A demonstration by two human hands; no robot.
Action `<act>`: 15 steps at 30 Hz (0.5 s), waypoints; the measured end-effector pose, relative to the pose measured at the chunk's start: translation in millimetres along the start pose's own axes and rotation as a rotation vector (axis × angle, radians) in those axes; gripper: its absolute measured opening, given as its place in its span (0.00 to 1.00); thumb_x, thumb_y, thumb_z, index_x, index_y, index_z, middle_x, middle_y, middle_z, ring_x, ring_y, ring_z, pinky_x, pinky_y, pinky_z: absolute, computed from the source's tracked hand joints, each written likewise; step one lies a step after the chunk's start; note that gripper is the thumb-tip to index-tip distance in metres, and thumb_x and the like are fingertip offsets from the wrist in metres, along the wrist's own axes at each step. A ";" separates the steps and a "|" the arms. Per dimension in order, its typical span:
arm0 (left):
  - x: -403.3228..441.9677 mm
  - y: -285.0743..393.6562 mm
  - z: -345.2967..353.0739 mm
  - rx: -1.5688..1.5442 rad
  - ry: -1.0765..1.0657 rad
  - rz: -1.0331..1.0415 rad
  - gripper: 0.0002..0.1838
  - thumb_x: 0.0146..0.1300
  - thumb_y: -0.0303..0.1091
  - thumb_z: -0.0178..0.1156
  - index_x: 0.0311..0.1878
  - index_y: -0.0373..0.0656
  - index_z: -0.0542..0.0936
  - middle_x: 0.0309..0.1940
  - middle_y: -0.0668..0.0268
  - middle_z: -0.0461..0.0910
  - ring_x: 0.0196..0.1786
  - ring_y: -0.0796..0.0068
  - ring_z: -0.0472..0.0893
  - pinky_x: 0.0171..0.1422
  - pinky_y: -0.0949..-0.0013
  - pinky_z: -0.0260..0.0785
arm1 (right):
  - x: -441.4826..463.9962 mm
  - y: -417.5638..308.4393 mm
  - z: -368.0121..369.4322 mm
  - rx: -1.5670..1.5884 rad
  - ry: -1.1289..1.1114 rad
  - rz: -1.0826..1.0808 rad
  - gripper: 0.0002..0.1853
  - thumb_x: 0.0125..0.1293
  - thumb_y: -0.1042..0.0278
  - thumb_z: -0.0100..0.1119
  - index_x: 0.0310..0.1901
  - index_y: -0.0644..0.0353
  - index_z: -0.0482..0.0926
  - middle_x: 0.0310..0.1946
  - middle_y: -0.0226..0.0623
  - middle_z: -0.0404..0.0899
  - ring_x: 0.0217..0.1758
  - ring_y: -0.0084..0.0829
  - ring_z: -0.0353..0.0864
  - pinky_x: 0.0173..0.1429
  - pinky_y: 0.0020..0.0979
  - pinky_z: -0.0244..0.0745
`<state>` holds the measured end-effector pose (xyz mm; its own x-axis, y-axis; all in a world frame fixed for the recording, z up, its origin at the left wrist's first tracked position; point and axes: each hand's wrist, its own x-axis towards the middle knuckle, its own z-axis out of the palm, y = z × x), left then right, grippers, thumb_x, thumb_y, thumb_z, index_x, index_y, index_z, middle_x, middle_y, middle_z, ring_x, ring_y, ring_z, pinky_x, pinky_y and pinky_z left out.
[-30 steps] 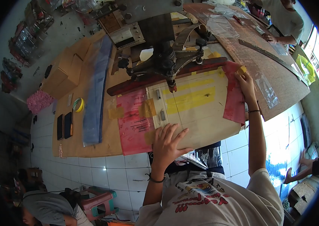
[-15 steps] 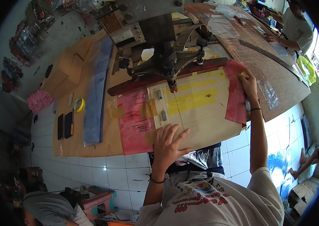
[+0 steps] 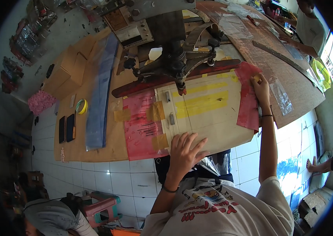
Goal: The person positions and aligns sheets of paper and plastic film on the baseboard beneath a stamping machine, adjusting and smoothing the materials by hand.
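Two hands at a cream rectangular sheet (image 3: 221, 126) beneath a black metal press head with knobbed arms (image 3: 176, 59)

The cream sheet lies on the person's side of the press head, its far edge along the long dark-red bar (image 3: 143, 86) under the press head. Yellow tape bands (image 3: 202, 106) cross it, and two small grey metal blocks (image 3: 171, 119) sit just left of the press head's lower tip. Whether that tip touches the sheet cannot be told.

The person's left hand (image 3: 186, 151) is on the sheet's near edge, nearer the person than the press head, with its fingers spread apart. The right hand (image 3: 261, 88), to the right of the press head, has thumb and fingertips drawn near each other at the outer edge of a translucent red strip (image 3: 248, 104); whether they are clamped on it cannot be told.

Left of the press head, a translucent red panel (image 3: 137, 122) with brown tape patches (image 3: 159, 142) adjoins the sheet. Farther left are a long folded blue plastic sheet (image 3: 100, 94), a yellow ring-shaped roll (image 3: 81, 106), two dark flat rectangular objects (image 3: 70, 128) and a brown cardboard box (image 3: 66, 67). Right of the press head, beyond the red strip, another person in a pale shirt (image 3: 310, 31) stands by a brown wooden tabletop (image 3: 261, 45).
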<state>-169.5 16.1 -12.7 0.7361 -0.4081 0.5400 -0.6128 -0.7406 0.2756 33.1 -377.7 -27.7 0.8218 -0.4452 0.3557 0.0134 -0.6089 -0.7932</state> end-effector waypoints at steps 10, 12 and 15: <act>7.9 12.8 4.3 -0.009 -0.040 -0.030 0.31 0.53 0.57 0.76 0.61 0.60 0.85 0.59 0.64 0.75 0.63 0.58 0.74 0.70 0.45 0.63 | -6.3 -10.8 -1.2 -0.086 0.054 -0.010 0.21 0.67 0.59 0.68 0.57 0.62 0.83 0.43 0.51 0.89 0.49 0.45 0.90 0.52 0.39 0.80; 7.7 13.4 5.0 -0.005 -0.039 -0.041 0.31 0.53 0.57 0.76 0.61 0.60 0.85 0.59 0.64 0.75 0.63 0.58 0.74 0.70 0.45 0.62 | -7.8 -15.0 -0.6 -0.047 0.061 -0.051 0.21 0.66 0.59 0.68 0.56 0.62 0.83 0.42 0.52 0.89 0.48 0.46 0.90 0.52 0.40 0.80; 8.7 15.5 5.8 -0.009 -0.037 -0.052 0.31 0.53 0.57 0.76 0.61 0.60 0.85 0.59 0.65 0.75 0.63 0.58 0.74 0.70 0.46 0.62 | -12.9 -26.0 -3.4 -0.145 0.080 -0.051 0.22 0.66 0.59 0.68 0.57 0.62 0.83 0.43 0.53 0.88 0.49 0.48 0.90 0.52 0.41 0.80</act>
<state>-171.0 -2.0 -8.4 0.7769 -0.3887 0.4953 -0.5760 -0.7565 0.3097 20.2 -358.4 -10.1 0.7740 -0.4590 0.4363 -0.0333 -0.7175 -0.6957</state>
